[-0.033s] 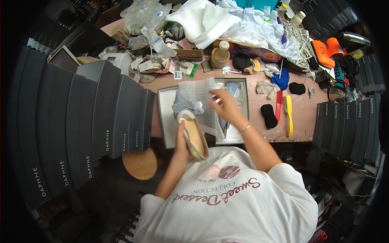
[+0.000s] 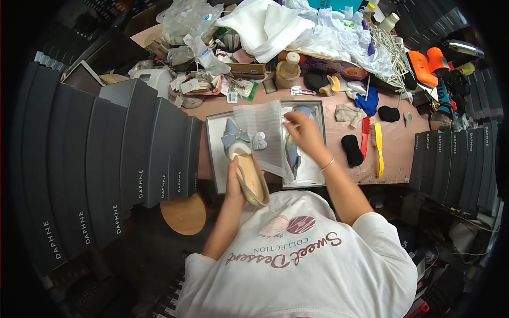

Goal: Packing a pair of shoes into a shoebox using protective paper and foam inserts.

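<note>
A flat shoe (image 2: 252, 179) with a beige insole, a grey-blue pointed toe and a bow (image 2: 234, 136) is gripped at its side by my left hand (image 2: 233, 181), toe pointing away. Past the toe, a shallow grey shoebox (image 2: 321, 114) with a white inside lies on the table. A thin white foam sheet (image 2: 265, 116) drapes across its middle, with a crumpled white wad (image 2: 259, 141) on top. My right hand (image 2: 306, 133) hovers over the box's right part, fingers bent and apart, nothing visible in them. Beneath it lies a second blue shoe (image 2: 292, 158), partly hidden.
Stacked dark shoeboxes stand left (image 2: 122, 153) and right (image 2: 450, 164). Right of the box lie a black pad (image 2: 352, 152), a red brush (image 2: 365, 139) and a yellow brush (image 2: 378, 151). A bottle (image 2: 289, 71), papers and plastic bags crowd the far side.
My right hand has moved right, away from the foam sheet. The white wad shows more fully and looks spread out. The held shoe has shifted slightly left.
</note>
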